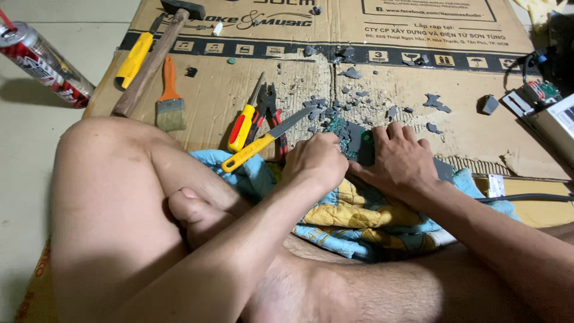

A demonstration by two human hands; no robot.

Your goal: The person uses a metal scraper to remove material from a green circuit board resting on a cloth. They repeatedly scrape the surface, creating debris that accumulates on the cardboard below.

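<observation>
Now — left hand fisted on something hidden | right hand flat, fingers spread, pinning the dark board | board directly under both sets of fingertips, long axis sideways | yellow-handled knife just left of the fist — untouched

i see the flattened brown cardboard sheet under everything. far left on it lie the wooden-handled hammer and the orange-handled paintbrush. the yellow-handled knife lies left of my left hand; my right hand rests just right of it, on the dark grey circuit board.
</observation>
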